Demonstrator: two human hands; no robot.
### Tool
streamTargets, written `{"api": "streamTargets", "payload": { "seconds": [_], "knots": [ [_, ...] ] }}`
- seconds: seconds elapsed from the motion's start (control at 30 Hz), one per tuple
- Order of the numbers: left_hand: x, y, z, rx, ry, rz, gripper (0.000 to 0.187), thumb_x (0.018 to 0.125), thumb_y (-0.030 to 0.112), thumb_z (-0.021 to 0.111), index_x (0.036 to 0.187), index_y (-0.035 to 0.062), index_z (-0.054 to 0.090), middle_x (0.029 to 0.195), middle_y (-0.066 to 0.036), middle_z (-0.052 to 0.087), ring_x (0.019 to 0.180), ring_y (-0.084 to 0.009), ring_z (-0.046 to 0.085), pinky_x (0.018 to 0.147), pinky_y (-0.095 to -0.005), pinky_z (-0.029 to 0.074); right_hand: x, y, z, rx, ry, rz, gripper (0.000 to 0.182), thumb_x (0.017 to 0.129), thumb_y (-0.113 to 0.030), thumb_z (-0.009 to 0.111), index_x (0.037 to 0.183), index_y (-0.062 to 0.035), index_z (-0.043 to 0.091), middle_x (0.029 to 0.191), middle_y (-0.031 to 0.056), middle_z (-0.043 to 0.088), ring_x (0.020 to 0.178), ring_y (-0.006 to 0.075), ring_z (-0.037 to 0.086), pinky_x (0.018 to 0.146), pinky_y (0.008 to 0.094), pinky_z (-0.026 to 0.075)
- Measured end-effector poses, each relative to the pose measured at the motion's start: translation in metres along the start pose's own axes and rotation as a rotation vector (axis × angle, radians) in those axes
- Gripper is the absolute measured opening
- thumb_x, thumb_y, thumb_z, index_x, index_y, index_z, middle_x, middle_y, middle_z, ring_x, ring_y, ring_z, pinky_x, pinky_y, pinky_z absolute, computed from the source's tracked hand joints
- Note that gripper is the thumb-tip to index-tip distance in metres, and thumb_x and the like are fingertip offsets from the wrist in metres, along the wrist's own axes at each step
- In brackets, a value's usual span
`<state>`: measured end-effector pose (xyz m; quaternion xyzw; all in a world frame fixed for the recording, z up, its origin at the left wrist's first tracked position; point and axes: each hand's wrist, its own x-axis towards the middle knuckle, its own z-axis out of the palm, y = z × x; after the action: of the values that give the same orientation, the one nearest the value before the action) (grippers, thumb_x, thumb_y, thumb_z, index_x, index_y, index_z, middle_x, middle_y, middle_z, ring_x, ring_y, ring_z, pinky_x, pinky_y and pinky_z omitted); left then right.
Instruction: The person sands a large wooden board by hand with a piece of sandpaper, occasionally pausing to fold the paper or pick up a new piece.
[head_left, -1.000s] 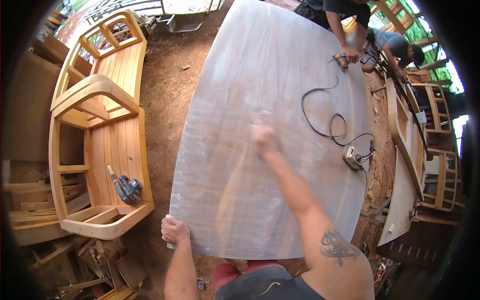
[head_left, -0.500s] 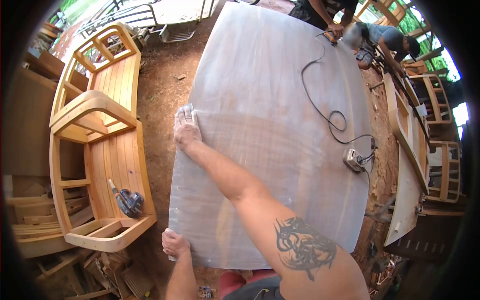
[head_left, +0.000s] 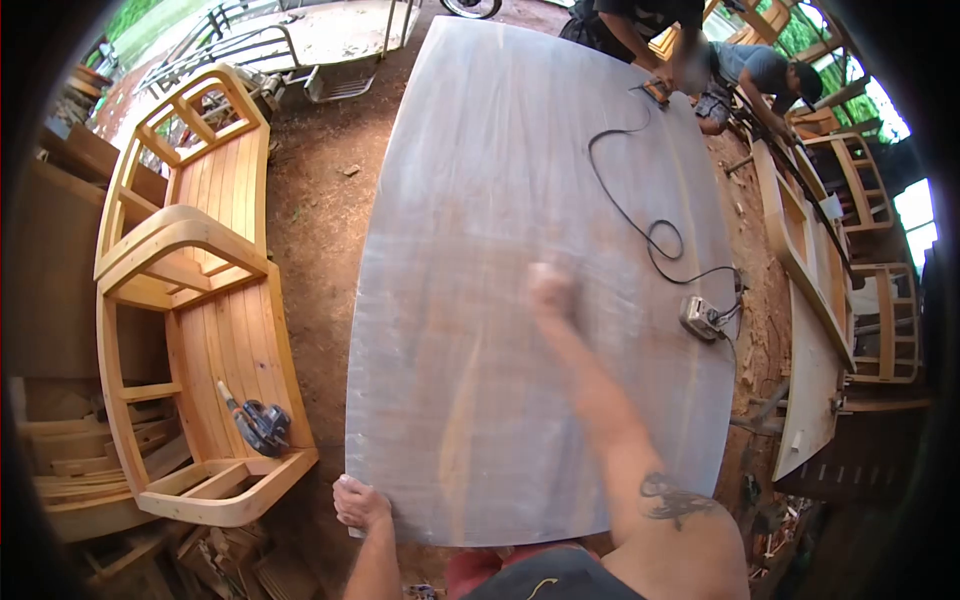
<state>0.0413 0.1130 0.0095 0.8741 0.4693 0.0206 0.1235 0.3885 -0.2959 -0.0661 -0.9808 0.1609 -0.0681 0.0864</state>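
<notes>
A large pale panel (head_left: 480, 400) with a dusty, streaked surface lies in front of me. My left hand (head_left: 362, 503) is at its near left corner, fingers curled round the edge. Over the middle of the panel is my right hand (head_left: 553, 292), smeared by motion; its fingers and anything under them cannot be made out. A dark cable (head_left: 612, 192) loops over the panel's right part to a metal socket box (head_left: 700, 317) near the right edge. An orange and black power tool (head_left: 656, 93) sits at the far right corner, by another person's hands.
Wooden bench frames (head_left: 185, 240) stand to the left, with a dark power tool (head_left: 262, 428) on the nearer seat. Two people are at the far right, one bent over (head_left: 760, 75). More wooden frames (head_left: 800, 260) line the right side. A metal rack (head_left: 345, 85) is beyond the panel.
My right hand has moved from the panel's left edge rightward to its middle. My left hand stays at the near left corner. The view has shifted slightly.
</notes>
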Motion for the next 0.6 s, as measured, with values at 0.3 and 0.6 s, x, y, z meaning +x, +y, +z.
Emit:
{"api": "streamTargets", "payload": {
  "seconds": [0.3,0.6],
  "knots": [
    [0.001,-0.001,-0.002,0.067,-0.015,-0.011,0.052,0.11,0.045,0.037,0.1,0.0035,0.066,0.105,-0.023,0.073,0.099,-0.0479,0.067,0.082,-0.061,0.048,0.02,-0.221,-0.004,0.246,-0.226,-0.813,0.052,0.107,-0.018,0.036,0.155,-0.0052,0.049,0.165,0.0194,0.042,0.156,0.0348,0.034,0.131,0.0461,0.022],
    [0.0,-0.002,-0.001,0.035,0.017,0.031,0.05,0.11,0.043,0.038,0.097,0.0031,0.066,0.104,-0.023,0.072,0.098,-0.0478,0.066,0.081,-0.0608,0.046,0.018,0.141,-0.063,-0.383,0.711,-0.235,0.048,0.103,-0.033,0.055,0.136,0.0025,0.062,0.109,0.0297,0.072,0.1,0.042,0.072,0.095,0.0535,0.056]
  ]
}}
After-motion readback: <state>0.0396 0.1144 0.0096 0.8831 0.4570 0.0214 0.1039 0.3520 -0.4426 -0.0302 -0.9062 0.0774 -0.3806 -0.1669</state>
